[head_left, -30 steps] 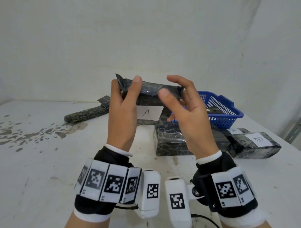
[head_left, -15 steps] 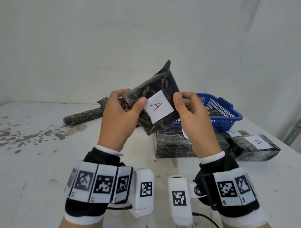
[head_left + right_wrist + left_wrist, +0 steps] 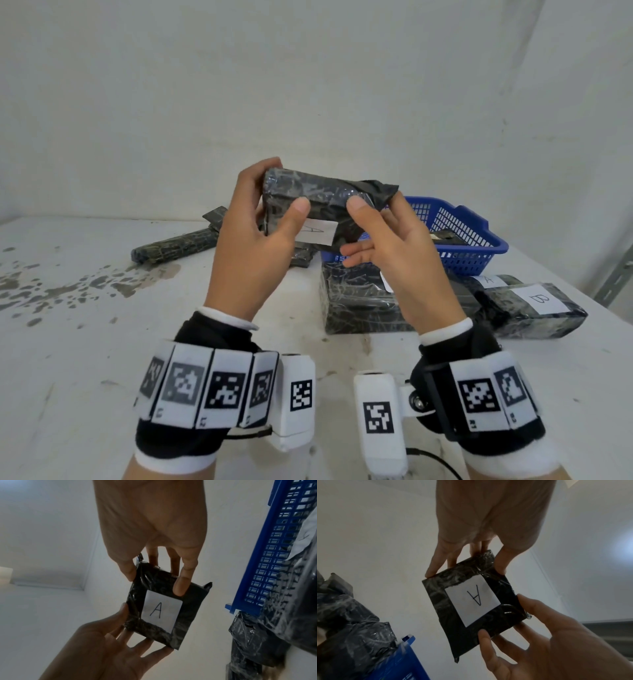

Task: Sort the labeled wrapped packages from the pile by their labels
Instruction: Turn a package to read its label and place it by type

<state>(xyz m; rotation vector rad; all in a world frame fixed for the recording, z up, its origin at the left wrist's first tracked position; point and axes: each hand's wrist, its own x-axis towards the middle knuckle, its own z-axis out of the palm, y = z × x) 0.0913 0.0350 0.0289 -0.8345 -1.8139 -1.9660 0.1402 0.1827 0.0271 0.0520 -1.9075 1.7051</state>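
Both hands hold a black wrapped package (image 3: 325,198) in the air above the table, its white label "A" (image 3: 317,232) on the side facing me. My left hand (image 3: 274,205) grips its left end, thumb in front and fingers behind. My right hand (image 3: 373,212) pinches the right end, where a loose flap of wrap sticks out. The left wrist view shows the package (image 3: 471,615) pinched by my left hand (image 3: 465,566). In the right wrist view my right hand (image 3: 154,580) pinches the package (image 3: 188,609) at one edge.
A blue basket (image 3: 479,240) with something dark inside stands behind my right hand. Below it lie a large black package (image 3: 356,308), one labelled "B" (image 3: 534,305) and one labelled "A" (image 3: 489,280). A long dark roll (image 3: 174,246) lies far left on the stained white table (image 3: 85,342).
The package stood tilted up with its label facing me half a second ago; now it lies level and lower, its loose flap pointing right. Both hands have kept hold.
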